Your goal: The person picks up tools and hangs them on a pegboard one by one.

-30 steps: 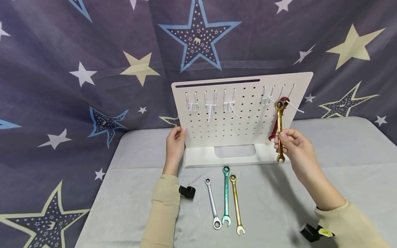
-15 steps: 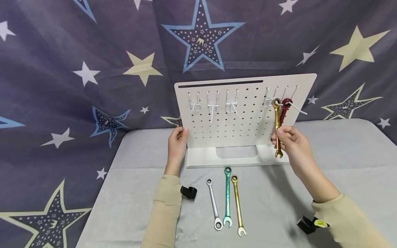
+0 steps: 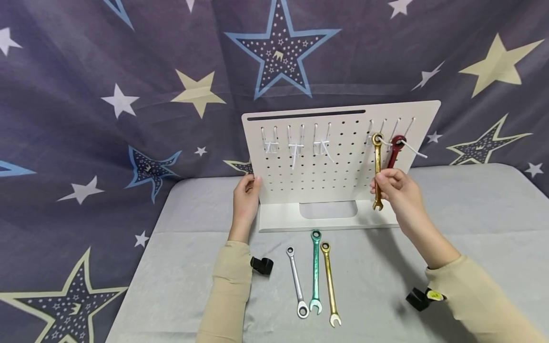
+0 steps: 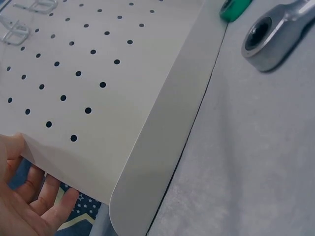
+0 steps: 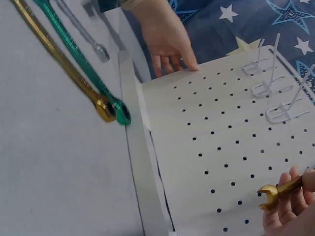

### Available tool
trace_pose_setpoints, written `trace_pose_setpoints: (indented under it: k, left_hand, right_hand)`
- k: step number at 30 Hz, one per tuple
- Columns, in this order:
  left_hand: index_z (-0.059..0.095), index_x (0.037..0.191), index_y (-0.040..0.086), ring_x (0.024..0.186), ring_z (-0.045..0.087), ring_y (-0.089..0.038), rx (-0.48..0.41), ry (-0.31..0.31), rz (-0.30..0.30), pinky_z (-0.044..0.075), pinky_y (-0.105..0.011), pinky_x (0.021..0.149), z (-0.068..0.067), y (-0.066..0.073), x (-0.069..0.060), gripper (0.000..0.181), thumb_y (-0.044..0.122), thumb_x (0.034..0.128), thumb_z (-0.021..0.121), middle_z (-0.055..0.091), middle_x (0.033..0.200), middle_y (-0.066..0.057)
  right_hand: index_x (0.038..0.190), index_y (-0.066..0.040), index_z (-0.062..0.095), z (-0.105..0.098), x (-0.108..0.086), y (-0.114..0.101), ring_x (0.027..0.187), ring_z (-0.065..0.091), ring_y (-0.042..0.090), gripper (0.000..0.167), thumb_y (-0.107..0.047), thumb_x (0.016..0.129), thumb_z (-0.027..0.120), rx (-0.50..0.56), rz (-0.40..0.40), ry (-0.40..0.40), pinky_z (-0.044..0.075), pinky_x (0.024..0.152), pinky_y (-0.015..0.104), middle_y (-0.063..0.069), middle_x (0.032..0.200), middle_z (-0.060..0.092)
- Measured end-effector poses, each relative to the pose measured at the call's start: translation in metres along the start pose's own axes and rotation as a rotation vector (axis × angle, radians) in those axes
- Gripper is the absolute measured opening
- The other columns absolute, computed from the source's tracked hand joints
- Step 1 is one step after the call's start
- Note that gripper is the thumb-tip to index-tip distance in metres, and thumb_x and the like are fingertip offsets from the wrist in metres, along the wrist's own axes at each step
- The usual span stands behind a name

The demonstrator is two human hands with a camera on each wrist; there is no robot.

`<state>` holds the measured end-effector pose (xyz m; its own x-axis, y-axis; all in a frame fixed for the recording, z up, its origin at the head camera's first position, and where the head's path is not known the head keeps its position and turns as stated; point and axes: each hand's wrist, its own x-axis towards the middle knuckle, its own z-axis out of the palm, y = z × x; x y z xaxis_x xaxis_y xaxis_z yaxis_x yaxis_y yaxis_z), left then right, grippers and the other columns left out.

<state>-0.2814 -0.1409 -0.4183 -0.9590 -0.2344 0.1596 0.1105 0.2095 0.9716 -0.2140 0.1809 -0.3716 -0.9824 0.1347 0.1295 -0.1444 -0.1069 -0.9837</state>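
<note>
My right hand (image 3: 401, 195) pinches a gold wrench (image 3: 377, 164) near its lower end, its open jaw pointing down. The wrench's ring end is at the tip of a white hook on the right of the white pegboard (image 3: 309, 190); how far it is threaded I cannot tell. Just to the right, a red wrench (image 3: 395, 151) hangs on another hook. My left hand (image 3: 246, 202) grips the board's lower left edge, thumb on the front and fingers behind, as the left wrist view shows. In the right wrist view the gold wrench's open jaw (image 5: 269, 196) sticks out from my right fingers.
Silver (image 3: 297, 283), green (image 3: 315, 271) and second gold (image 3: 330, 286) wrenches lie on the grey cloth before the board. Several white hooks (image 3: 296, 148) project from its left half. A star-patterned curtain (image 3: 171, 47) hangs behind.
My right hand has moved left with the gold wrench, from in front of the red wrench to the hook beside it. More of the red wrench's ring shows. My left hand keeps its grip.
</note>
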Motion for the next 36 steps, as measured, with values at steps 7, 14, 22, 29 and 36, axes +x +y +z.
trace_pose_setpoints:
  k: [7,14,22,29,36]
  left_hand:
    - [0.062,0.117,-0.006,0.110,0.057,-0.029,-0.002,0.000,-0.001,0.045,-0.039,0.098,0.000,0.000,0.000,0.027,0.016,0.1020,0.057,0.061,0.115,-0.020]
    - [0.062,0.118,-0.004,0.108,0.057,-0.028,0.010,0.001,-0.006,0.045,-0.038,0.098,0.000,0.002,-0.002,0.027,0.017,0.1021,0.058,0.061,0.114,-0.019]
    - [0.061,0.116,-0.006,0.110,0.057,-0.029,0.003,0.003,0.008,0.045,-0.039,0.100,0.001,0.000,-0.001,0.027,0.016,0.1019,0.058,0.061,0.114,-0.020]
    - [0.061,0.116,-0.007,0.110,0.057,-0.031,-0.003,0.004,0.016,0.045,-0.039,0.100,0.000,0.000,-0.001,0.026,0.014,0.1017,0.058,0.061,0.115,-0.021]
    - [0.062,0.115,-0.007,0.110,0.057,-0.030,-0.008,0.005,0.015,0.045,-0.039,0.099,0.000,-0.001,0.001,0.026,0.015,0.1015,0.058,0.061,0.114,-0.021]
  right_hand:
    - [0.099,-0.008,0.055,-0.003,0.012,0.008,0.072,0.066,0.004,0.013,-0.017,0.098,0.063,-0.140,-0.024,0.019,0.052,0.066,0.016,-0.010,0.080,0.069]
    - [0.100,-0.011,0.057,-0.003,0.022,0.018,0.076,0.064,0.000,0.013,-0.021,0.098,0.064,-0.210,-0.017,0.046,0.051,0.067,0.014,-0.015,0.081,0.069]
    - [0.102,-0.008,0.058,-0.001,0.027,0.024,0.082,0.064,-0.002,0.013,-0.021,0.100,0.062,-0.264,-0.052,0.048,0.053,0.073,0.015,-0.019,0.085,0.068]
    - [0.103,-0.006,0.060,-0.001,0.029,0.025,0.080,0.065,-0.002,0.012,-0.017,0.099,0.062,-0.259,-0.094,0.043,0.054,0.074,0.016,-0.020,0.088,0.067]
    - [0.110,-0.002,0.065,-0.004,0.020,0.026,0.083,0.065,-0.002,0.016,-0.012,0.098,0.064,-0.229,-0.117,0.052,0.053,0.075,0.015,-0.018,0.091,0.068]
